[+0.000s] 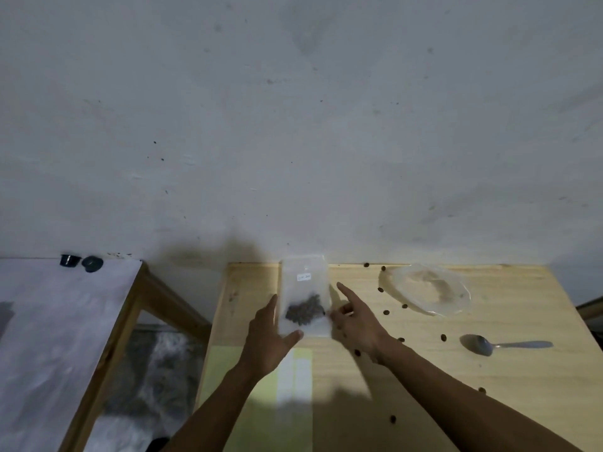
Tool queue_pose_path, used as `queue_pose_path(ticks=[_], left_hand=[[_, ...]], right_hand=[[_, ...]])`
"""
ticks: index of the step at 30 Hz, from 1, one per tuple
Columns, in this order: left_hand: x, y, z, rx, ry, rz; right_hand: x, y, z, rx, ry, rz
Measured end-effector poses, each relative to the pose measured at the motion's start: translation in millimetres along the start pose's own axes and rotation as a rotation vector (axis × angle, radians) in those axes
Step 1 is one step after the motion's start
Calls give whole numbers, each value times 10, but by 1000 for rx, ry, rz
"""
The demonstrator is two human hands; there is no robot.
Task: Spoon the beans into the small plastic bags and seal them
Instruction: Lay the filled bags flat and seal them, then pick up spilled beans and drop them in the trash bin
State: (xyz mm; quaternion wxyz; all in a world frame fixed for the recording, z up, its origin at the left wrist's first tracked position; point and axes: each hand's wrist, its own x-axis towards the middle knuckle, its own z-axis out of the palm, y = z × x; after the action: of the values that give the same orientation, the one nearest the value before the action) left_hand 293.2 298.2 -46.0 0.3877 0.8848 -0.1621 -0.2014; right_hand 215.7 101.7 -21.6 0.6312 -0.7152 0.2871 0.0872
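I see the small plastic bag [305,295] lying flat on the wooden counter [456,380], at the far edge close to the wall [293,109], its long side running near to far. A dark clump of beans [305,312] sits in its near half, and a small white label [303,277] shows toward its far end.

My left hand [269,334] lies along the bag's left edge. Its fingers [273,303] are straight and point away from me, and the thumb reaches under the bag's near left corner and touches it. My right hand [357,321] is at the bag's right edge. The index finger is stretched out toward the far left, just beside the bag, while the thumb and another finger meet at the bag's right edge near the beans. I cannot tell for sure whether they pinch the plastic or only touch it.

To the right, near the far edge, stands a clear plastic dish [430,288] with a brownish smear inside. A metal spoon [504,344] lies nearer and to the right, bowl to the left, handle to the right. Loose beans [386,312] are scattered over the counter between the dish, the spoon and my right forearm.

On the far left a white-topped table [49,337] carries two small dark caps [81,262] at its far edge.
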Motion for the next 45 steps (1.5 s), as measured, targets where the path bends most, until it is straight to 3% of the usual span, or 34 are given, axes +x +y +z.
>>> queue_pose_path(ticks=[3, 5, 8, 10, 13, 15, 19, 23, 29, 32, 34, 37, 41, 43, 45], left_hand=[[-76, -76, 1, 8, 10, -61], [-164, -116, 27, 77, 98, -44], [-321, -117, 106, 168, 267, 152], [-480, -23, 173, 184, 284, 263], [-714, 67, 338, 233, 140, 383], [-850, 140, 473, 313, -36, 355], [-1033, 248, 727, 534, -297, 251], [-1132, 287, 951, 683, -407, 154], [-1176, 360, 1109, 737, -420, 67], [-1184, 399, 1106, 745, -438, 41], [-1185, 403, 1106, 756, -449, 36], [-1174, 415, 1109, 759, -454, 36], [-1171, 410, 1104, 740, -457, 37], [-1174, 397, 1101, 736, -459, 41], [-1178, 380, 1097, 730, -457, 43]], right_hand=[[-88, 107, -251, -148, 137, -40], [-150, 186, -423, -224, 184, -65], [-248, 272, -606, -431, 144, -70], [-296, 353, -634, -611, 33, -25], [-424, 396, -463, -848, -111, -12], [-413, 550, -326, -941, -87, -39], [-447, 544, -191, -856, -33, -174], [-508, 494, -177, -884, -34, -321], [-612, 518, -246, -1100, -98, -384], [-635, 594, -300, -865, 8, -264], [-688, 616, -377, -392, 89, -40], [-792, 703, -564, 225, 21, 223], [-1008, 726, -716, 767, -33, 329], [-1108, 715, -731, 736, -70, 296], [-1188, 738, -712, 449, -103, 201]])
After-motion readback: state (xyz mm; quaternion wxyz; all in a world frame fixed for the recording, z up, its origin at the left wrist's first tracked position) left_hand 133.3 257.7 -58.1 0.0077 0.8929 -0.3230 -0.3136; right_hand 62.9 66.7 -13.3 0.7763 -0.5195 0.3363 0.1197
